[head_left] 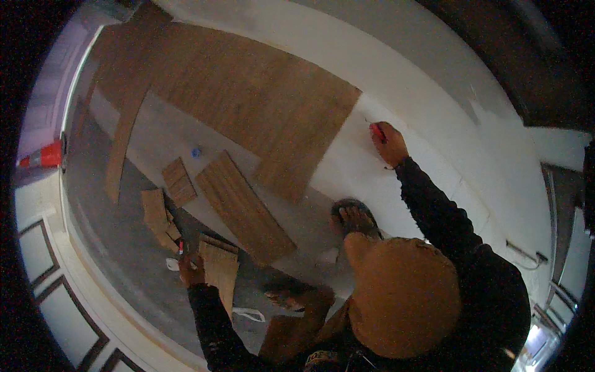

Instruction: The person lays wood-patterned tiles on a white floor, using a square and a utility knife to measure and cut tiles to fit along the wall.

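Note:
My right hand (392,147), arm stretched out to the right, is closed around a small red object (377,131) just above the pale bare floor beside the laid planks. Its kind is too blurred to tell. At the lower left my left hand (193,270) closes on a slim red-tipped object (181,248), whose kind I cannot make out. Beside this hand lies a light wood-look plank (218,273), and several short offcuts (156,214) sit just beyond. Wood-look flooring (248,87) covers the far part of the floor. A loose wide plank (245,208) lies between my hands.
An orange-red cone (46,155) stands by the left wall. A long narrow strip (128,139) lies on the far left floor. There is a small blue item (196,152) near the offcuts, and a white loop (249,314) near my feet. A white wall (496,180) runs along the right.

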Motion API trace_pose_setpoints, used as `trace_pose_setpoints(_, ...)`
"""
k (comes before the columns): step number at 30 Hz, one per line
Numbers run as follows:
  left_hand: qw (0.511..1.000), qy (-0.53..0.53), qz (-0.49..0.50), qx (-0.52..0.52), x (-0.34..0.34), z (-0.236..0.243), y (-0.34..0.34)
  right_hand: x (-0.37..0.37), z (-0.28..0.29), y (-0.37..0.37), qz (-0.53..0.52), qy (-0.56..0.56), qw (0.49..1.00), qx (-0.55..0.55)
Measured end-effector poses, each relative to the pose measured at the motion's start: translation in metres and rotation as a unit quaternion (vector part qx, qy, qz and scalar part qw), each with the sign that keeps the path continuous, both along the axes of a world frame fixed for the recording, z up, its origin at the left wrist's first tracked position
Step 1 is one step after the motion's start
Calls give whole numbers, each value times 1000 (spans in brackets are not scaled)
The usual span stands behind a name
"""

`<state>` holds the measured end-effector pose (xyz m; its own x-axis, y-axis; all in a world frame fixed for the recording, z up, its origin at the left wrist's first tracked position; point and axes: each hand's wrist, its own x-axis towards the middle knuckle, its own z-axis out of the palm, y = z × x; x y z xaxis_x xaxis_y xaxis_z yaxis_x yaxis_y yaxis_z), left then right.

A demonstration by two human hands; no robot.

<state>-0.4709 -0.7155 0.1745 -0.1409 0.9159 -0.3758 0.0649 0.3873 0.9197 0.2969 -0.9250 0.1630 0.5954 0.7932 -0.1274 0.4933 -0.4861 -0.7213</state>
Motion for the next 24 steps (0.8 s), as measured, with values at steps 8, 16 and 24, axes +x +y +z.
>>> trace_pose_setpoints(8,921,140,-359,-59,193,11,11,-9,79,-222,-29,-13,971,-237)
trace_pose_setpoints(16,883,383,-271,27,171,-85,127,-75,90,-481,-379,-87,830,-399)
trace_pose_setpoints(24,841,461,-282,24,143,-109,148,-249,21,-500,-280,98,850,-434)
